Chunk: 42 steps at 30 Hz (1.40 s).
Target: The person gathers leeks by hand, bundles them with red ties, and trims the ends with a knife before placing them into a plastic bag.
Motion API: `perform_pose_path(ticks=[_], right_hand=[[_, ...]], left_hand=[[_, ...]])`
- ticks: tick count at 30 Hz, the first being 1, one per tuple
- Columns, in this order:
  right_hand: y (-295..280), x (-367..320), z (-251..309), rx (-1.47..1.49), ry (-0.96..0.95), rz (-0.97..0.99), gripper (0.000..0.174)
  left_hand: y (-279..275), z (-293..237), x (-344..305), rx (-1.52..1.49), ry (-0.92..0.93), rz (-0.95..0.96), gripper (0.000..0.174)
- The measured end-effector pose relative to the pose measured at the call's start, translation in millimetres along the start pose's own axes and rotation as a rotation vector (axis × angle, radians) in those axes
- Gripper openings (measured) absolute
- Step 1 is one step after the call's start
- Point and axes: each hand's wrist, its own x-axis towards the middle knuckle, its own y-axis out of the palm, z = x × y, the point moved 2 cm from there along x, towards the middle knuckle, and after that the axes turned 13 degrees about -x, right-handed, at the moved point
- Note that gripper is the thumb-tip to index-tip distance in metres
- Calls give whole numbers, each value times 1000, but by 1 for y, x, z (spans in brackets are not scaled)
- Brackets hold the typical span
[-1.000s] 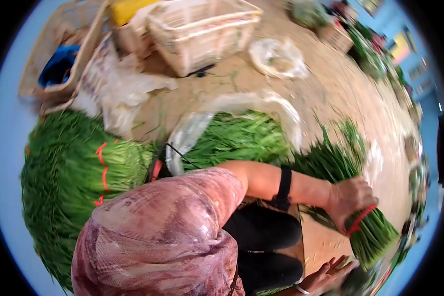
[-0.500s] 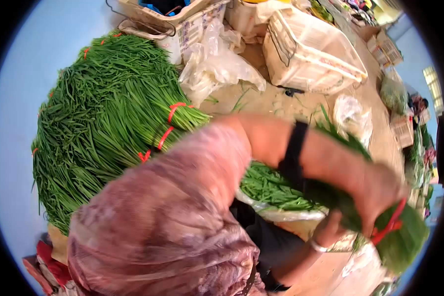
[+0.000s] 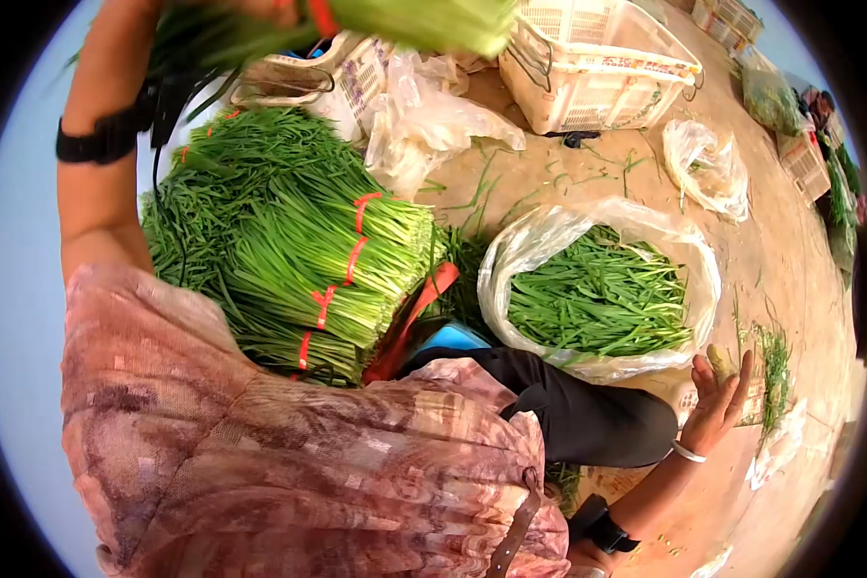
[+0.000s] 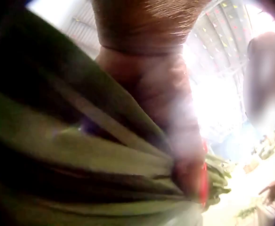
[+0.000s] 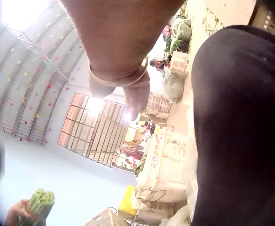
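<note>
My left hand (image 4: 163, 99) grips a bundle of green chives (image 3: 424, 21) tied with a red band, held up high at the top left of the head view. In the right wrist view the same hand (image 5: 18, 212) shows behind the pale cut stem ends. Below it lies a big pile of tied chive bundles (image 3: 289, 241), stems to the right. My right hand (image 3: 718, 405), with a bracelet at its wrist, has its fingers spread and holds nothing. It is nearest to the clear plastic bag (image 3: 698, 265) full of loose chives (image 3: 597, 299).
White plastic crates (image 3: 597, 87) stand at the back, with crumpled plastic sheeting (image 3: 433, 116) beside them. A smaller clear bag (image 3: 705, 169) lies on the floor at the right. Loose chives (image 3: 773, 371) lie past my right hand. My bent knee (image 3: 626, 424) is close to the full bag.
My left hand has swung the chive bundle from the lower right across to the upper left, above the pile. The right hand now stands apart from the bundle on the right, fingers spread.
</note>
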Motion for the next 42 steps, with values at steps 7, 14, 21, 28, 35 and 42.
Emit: perform_pose_path(ticks=[7, 14, 21, 28, 35, 42], right_hand=[[-2, -24, -21, -24, 177, 25, 50], [-17, -47, -35, -76, 329, -74, 52], [-60, -87, -18, -214, 283, -202, 43], [-154, -194, 24, -347, 417, -741, 29], [-209, -398, -81, -75, 734, -1500, 19], [-287, -437, -132, -146, 959, -1608, 25]], left_hand=[[102, 213, -12, 115, 25, 292, 87], [218, 310, -23, 195, -104, 426, 114], [199, 277, 5, 413, -233, 717, 125], [250, 159, 103, 507, 157, 744, 85], [404, -51, 174, -134, 780, 744, 62], [516, -254, 116, -304, 1283, 913, 48]])
